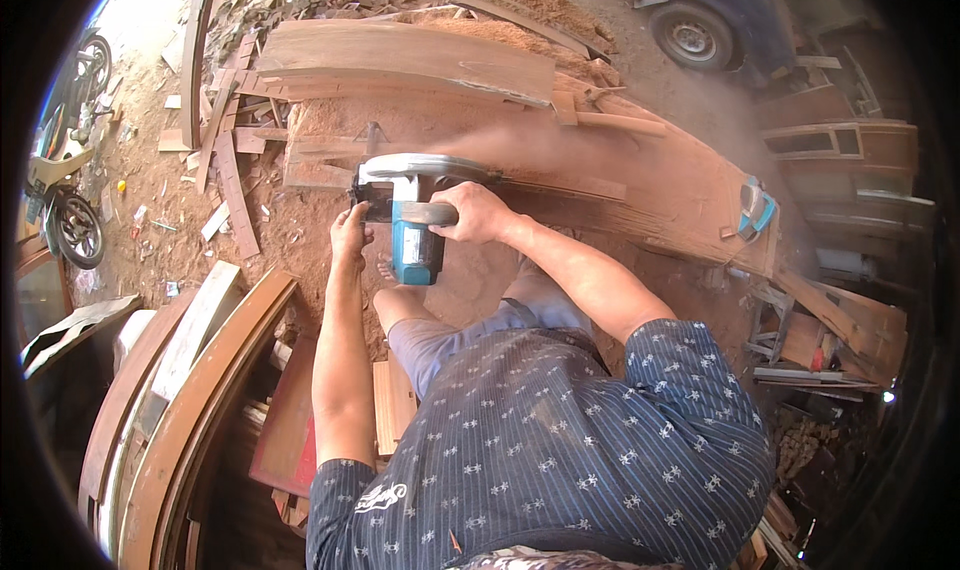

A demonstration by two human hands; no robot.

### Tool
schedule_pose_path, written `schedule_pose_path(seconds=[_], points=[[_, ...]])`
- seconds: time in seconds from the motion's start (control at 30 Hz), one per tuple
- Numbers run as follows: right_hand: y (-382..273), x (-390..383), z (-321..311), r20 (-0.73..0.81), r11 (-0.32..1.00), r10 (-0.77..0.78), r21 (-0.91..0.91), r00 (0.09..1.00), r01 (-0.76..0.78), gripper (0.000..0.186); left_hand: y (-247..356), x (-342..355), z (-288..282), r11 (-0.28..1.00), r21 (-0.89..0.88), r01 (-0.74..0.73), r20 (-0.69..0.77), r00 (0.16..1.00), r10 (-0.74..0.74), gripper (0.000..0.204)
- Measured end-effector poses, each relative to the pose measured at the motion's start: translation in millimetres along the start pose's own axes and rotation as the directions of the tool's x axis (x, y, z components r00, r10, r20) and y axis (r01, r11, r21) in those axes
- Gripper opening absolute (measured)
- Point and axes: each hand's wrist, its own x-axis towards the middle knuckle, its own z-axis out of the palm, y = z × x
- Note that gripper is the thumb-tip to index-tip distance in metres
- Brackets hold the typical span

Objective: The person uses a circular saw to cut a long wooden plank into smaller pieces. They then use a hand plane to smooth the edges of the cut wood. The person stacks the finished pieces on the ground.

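Observation:
A teal and silver circular saw [412, 240] rests on a sawdust-covered plank [330, 150] along the near side of the bench. Wrapped round its grey handle is my right hand [475, 213]. My left hand [348, 236] is closed at the saw's left side, its fingers against the dark base edge; what exactly they grip is partly hidden. The blade's lower part is out of sight under the silver guard [425, 165]. Fine dust hangs in the air to the right of the saw.
A thick board [410, 58] lies across the bench's far side. A second teal tool [757, 210] sits at the bench's right end. Offcuts [237, 185] litter the ground at left, near a motorbike [70, 200]. Long planks [210, 400] stand stacked lower left; a car [730, 20] is parked beyond.

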Motion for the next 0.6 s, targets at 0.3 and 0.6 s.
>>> schedule_pose_path(seconds=[0.3, 0.6], points=[[-18.1, 15.1, 6.4, 0.019, 0.999, 0.002, 0.045, 1.000, -0.003, 0.033, 15.7, 0.4, -18.0, 1.000, -0.018, -0.004, -0.012, 1.000, 0.004, 0.025], [-41.1, 44.0, 23.4, 0.001, 0.999, -0.051, 0.012, 0.999, 0.051, 0.033, 34.4, 8.1, -53.4, 1.000, 0.006, 0.002, -0.055, 0.999, -0.002, 0.029]])
